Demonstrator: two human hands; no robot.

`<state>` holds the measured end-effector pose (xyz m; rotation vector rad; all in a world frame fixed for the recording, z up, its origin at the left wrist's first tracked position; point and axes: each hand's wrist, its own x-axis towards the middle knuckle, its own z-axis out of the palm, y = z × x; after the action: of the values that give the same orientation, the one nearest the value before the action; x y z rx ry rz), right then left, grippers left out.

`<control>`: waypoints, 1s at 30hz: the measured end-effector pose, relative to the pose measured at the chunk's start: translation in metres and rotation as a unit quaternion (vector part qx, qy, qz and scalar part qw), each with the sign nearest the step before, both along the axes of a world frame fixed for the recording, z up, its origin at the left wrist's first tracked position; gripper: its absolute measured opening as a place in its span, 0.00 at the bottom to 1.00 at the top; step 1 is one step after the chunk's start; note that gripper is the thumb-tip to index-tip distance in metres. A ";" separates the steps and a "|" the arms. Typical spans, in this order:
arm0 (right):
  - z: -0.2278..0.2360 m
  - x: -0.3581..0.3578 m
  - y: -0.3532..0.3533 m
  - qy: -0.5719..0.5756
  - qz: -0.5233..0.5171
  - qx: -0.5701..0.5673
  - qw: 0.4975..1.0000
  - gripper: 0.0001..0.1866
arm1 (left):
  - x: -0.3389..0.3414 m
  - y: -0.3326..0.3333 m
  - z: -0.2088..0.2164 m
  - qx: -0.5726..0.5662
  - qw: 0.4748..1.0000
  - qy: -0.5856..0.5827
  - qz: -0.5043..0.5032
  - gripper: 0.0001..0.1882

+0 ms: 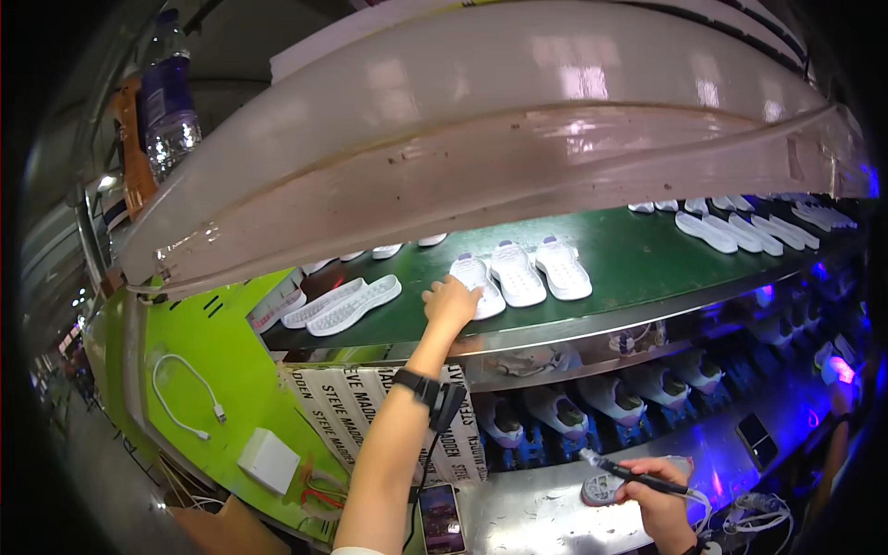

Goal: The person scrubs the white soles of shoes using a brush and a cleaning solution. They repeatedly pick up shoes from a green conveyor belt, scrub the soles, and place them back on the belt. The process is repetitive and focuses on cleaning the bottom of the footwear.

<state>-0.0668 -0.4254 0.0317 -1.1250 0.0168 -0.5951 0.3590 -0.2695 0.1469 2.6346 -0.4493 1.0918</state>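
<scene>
My left hand (451, 303) reaches over the green conveyor belt, its fingers spread at the left edge of a white shoe sole (478, 289). The thumb lies against that sole. Beside it on the right lie two more white soles (518, 275), each with a pale violet heel end. My right hand (659, 504) is closed around a black pen-like tool (638, 474) with a pale tip pointing up and left. Under this tool, a grey and white shoe sole (601, 490) lies on the metal ledge, partly hidden by the hand.
A clear curved hood (481, 157) hangs over the belt. Left are longer soles (354, 305) and a lime green panel (194, 342) with a white cable and box (268, 461). Shoes (610, 398) fill a lower shelf. Phones (441, 518) lie on the ledge.
</scene>
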 end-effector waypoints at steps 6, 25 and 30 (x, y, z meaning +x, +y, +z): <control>-0.014 -0.008 -0.027 0.144 -0.038 -0.070 0.986 0.15 | -0.059 0.031 0.000 -0.490 0.751 0.328 -0.298 0.19; -0.098 0.023 0.048 -0.002 -0.109 -0.379 0.919 0.11 | -0.283 -0.010 -0.260 -0.654 0.180 0.635 -0.369 0.27; -0.072 0.035 0.026 0.156 0.016 -0.173 0.972 0.15 | -0.278 0.007 -0.267 -0.673 0.171 0.621 -0.362 0.28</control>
<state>-0.0321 -0.3989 -0.0398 -1.5477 0.1714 -0.3943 0.0815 -0.2626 -0.1200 0.5173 -0.0481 -0.9228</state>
